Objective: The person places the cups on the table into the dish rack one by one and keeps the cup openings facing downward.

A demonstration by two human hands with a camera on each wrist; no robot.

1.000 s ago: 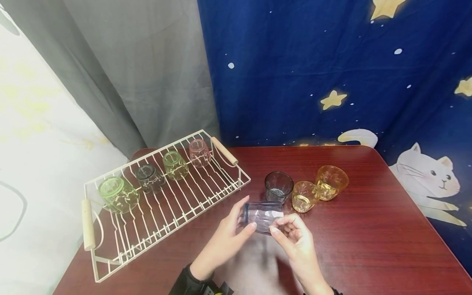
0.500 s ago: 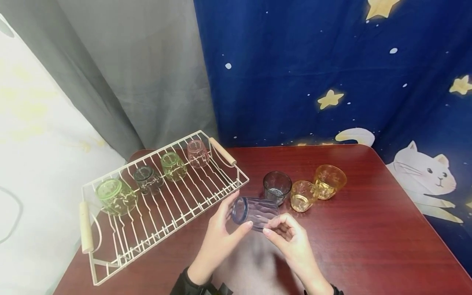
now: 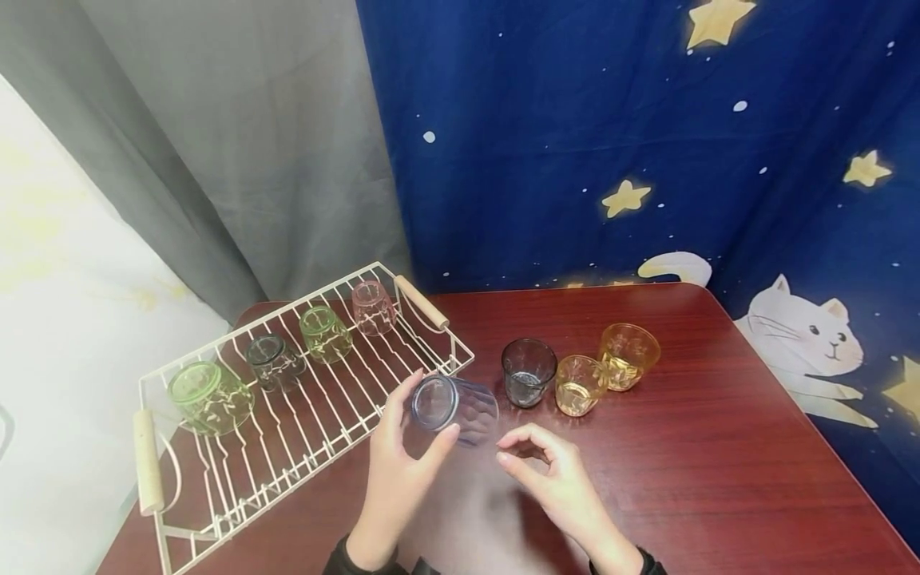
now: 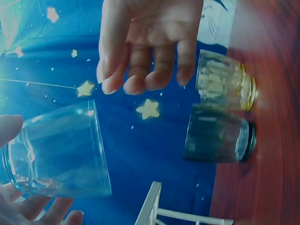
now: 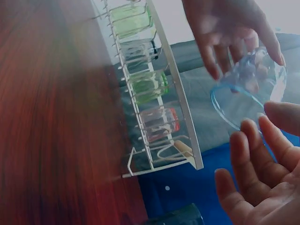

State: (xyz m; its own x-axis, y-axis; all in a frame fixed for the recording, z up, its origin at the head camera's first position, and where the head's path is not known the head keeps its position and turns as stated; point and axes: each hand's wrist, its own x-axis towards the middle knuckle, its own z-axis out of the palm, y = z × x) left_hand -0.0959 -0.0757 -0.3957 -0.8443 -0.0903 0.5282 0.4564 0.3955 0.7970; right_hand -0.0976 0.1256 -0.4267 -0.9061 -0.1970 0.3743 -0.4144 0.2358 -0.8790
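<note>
Bluish glass (image 3: 467,411) tilts above the bench (image 3: 726,463), gripped between thumb and fingers of the left hand (image 3: 398,467); the right hand (image 3: 553,475), loosely bent and free, hangs just beside its rim.

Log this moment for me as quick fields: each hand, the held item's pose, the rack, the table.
left hand: grips bluish glass between thumb and fingers
right hand: holds nothing; near that glass, apart from it
held pose: tilted, mouth end toward the right hand
rack: left to right, large green glass, dark gray glass, small green glass, pink glass; all upside down
table: black glass, front yellow glass, rear yellow glass; all upright
</note>
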